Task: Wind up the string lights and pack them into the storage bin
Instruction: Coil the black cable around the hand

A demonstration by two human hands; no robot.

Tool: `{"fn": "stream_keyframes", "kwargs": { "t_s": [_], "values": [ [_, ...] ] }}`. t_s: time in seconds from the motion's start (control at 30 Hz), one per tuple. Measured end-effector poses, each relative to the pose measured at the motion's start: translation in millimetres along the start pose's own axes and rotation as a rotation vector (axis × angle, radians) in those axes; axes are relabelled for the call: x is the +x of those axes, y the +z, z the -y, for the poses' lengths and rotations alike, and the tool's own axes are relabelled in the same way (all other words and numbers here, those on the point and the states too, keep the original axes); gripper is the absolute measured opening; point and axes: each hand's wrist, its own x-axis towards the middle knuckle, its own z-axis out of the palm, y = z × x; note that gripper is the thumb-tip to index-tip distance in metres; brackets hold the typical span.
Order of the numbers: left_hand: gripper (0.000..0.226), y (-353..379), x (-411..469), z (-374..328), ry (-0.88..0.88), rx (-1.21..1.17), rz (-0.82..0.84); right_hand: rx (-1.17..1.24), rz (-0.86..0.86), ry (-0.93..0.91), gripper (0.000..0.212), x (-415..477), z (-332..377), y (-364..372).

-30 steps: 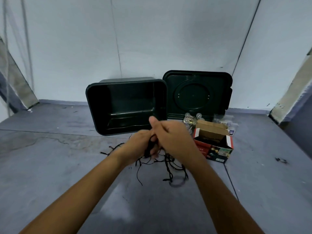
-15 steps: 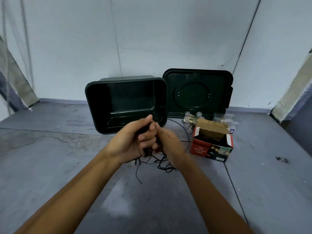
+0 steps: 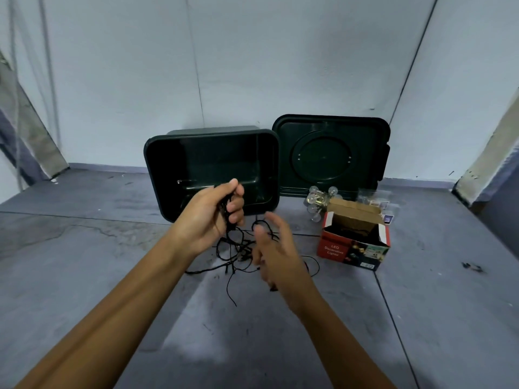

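**A:** What could go wrong from here?

**B:** The tangle, I'd say. The string lights [image 3: 238, 248] are a thin black wire, and only part of it is gathered. The left hand [image 3: 209, 217] has its fingers [image 3: 236, 203] curled tight round a small bunch. The rest droops from the fist in loose loops onto the floor [image 3: 112, 276]. If that hand lifts toward the bin now, the trailing loops could snag on each other and knot.

**A:** And the right hand?

**B:** The right hand [image 3: 276, 254] is open, its fingers [image 3: 276, 224] spread and blurred, gripping nothing that I can see. It hangs just beside the loose loops, below and to the right of the fist. One loop lies right at its fingertips, but I can't tell whether they touch.

**A:** The bin?

**B:** The storage bin [image 3: 157, 175] sits just behind the left hand, tipped with its mouth toward the person, and its lid [image 3: 331, 155] is propped against the wall. I see no wire in it. A cardboard box [image 3: 354, 248] and some clear bulbs [image 3: 317, 197] lie to the right, near enough for a swinging end to catch.
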Motion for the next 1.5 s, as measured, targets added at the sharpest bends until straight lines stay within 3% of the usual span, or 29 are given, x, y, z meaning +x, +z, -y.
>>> {"fn": "stream_keyframes", "kwargs": {
  "t_s": [0.07, 0.13, 0.33, 0.53, 0.9, 1.03, 1.17, 1.23, 1.37, 1.5],
  "values": [
    [0.029, 3.2, -5.7, 6.0, -0.025, 0.070, 0.011, 0.013, 0.009, 0.009, 0.058, 8.6, 11.8, -7.4],
    [0.029, 8.1, -11.6, 13.0, -0.047, 0.150, 0.034, 0.025, 0.026, -0.007, 0.067, 16.2, 23.0, -14.1],
    [0.031, 17.3, -23.4, 26.5, -0.161, 0.266, 0.087, 0.049, -0.020, -0.092, 0.040, 26.4, 32.6, -23.8],
    [0.027, 17.0, -36.0, 31.4, -0.278, 0.287, 0.262, 0.052, -0.144, -0.040, 0.051, 36.6, 39.7, -29.7],
    [0.034, 6.9, -44.1, 35.2, -0.389, 0.417, 0.386, -0.086, -0.309, -0.021, 0.060, 45.7, 30.9, -39.5],
    [0.032, 7.1, -44.9, 34.7, -0.376, 0.251, 0.503, -0.007, -0.292, 0.077, 0.062, 49.3, 25.1, -39.0],
    [0.024, 7.8, -40.8, 24.1, -0.204, -0.105, 0.606, 0.185, -0.096, 0.238, 0.057, 39.7, 9.4, -25.7],
    [0.021, 12.8, -36.9, 11.5, -0.091, -0.210, 0.533, 0.248, -0.006, 0.299, 0.055, 31.2, -0.7, -16.2],
    [0.033, 14.3, -17.9, -12.5, 0.053, -0.299, 0.171, 0.334, 0.131, 0.342, 0.046, 12.6, -12.6, 5.4],
    [0.048, -1.6, 1.0, -7.3, 0.058, -0.227, 0.042, 0.241, 0.090, 0.237, 0.037, -4.2, -5.1, 23.1]
  ]
}}
